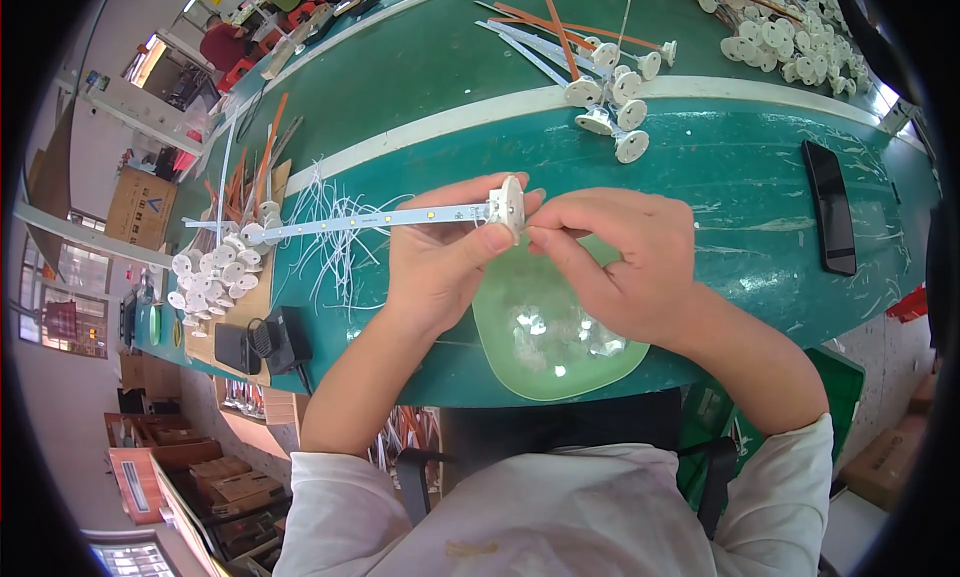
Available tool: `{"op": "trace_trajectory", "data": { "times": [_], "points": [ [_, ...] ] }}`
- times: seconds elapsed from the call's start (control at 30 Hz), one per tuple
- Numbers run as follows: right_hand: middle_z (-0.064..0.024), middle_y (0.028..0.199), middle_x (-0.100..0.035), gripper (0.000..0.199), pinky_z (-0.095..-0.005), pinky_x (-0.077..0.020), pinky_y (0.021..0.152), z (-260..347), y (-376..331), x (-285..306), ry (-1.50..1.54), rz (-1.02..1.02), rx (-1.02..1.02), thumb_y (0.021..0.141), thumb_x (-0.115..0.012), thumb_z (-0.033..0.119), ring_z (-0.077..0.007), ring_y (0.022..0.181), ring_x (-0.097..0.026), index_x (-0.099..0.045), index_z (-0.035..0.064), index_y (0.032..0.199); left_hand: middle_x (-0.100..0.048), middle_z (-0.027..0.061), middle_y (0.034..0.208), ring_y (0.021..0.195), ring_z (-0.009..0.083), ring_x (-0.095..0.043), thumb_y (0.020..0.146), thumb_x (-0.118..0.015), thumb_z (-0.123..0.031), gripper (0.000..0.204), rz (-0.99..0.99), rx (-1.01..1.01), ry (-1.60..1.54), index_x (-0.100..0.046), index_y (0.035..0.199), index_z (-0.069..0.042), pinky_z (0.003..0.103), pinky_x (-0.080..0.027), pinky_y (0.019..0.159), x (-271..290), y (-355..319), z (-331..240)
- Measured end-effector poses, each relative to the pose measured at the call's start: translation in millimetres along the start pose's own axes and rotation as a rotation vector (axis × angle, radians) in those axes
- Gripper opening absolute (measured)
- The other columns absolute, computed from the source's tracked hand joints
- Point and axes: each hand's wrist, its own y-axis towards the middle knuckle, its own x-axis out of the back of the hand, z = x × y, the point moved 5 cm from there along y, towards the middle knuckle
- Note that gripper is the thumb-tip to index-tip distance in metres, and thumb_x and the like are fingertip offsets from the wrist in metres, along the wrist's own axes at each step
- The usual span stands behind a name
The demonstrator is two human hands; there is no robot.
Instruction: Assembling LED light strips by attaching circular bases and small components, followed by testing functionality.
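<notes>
My left hand [440, 262] grips a long thin white light strip [370, 220] near its right end, where a small white round cap [508, 207] sits on the strip. My right hand [620, 262] pinches at that cap with thumb and forefinger, right beside the left thumb. Both hands hover above a pale green plastic bowl [500, 342] that holds small clear parts. The strip reaches left over a bunch of loose white wires [335, 242].
A green workbench [720, 177] with a white stripe runs across. Finished strips with white caps [610, 87] lie behind; more caps pile at the left [205, 277] and far right [790, 32]. A black phone [830, 207] lies right, a black adapter [280, 342] left.
</notes>
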Motion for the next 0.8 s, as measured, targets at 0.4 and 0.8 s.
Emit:
{"op": "trace_trajectory", "data": {
  "times": [0.4, 0.8],
  "points": [
    [-0.0116, 0.077, -0.07, 0.013, -0.0298, -0.0523, 0.053, 6.6, 0.7, 1.7, -0.136, -0.036, 0.123, 0.077, -0.071, -0.005, -0.0248, 0.063, -0.069, -0.069, 0.0006, 0.089, -0.07, 0.0191, 0.113, 0.098, 0.0245, -0.069, 0.079, -0.08, 0.002, 0.043, -0.019, -0.007, -0.02, -0.066, 0.119, 0.006, 0.042, -0.058, 0.088, -3.9, 3.5, 8.5],
    [-0.0122, 0.081, -0.07, 0.002, -0.0308, -0.0522, 0.059, -1.3, -0.4, 9.2, -0.159, 0.042, -0.06, 0.088, -0.066, -0.003, -0.0203, 0.069, -0.069, -0.065, -0.0033, 0.09, -0.074, 0.0102, 0.097, 0.083, 0.0128, -0.07, 0.08, -0.079, -0.02, 0.065, -0.3, 0.206, 0.97, -0.05, 0.134, 0.003, 0.023, -0.045, 0.061, 82.8, 23.9, -128.4]
  ]
}}
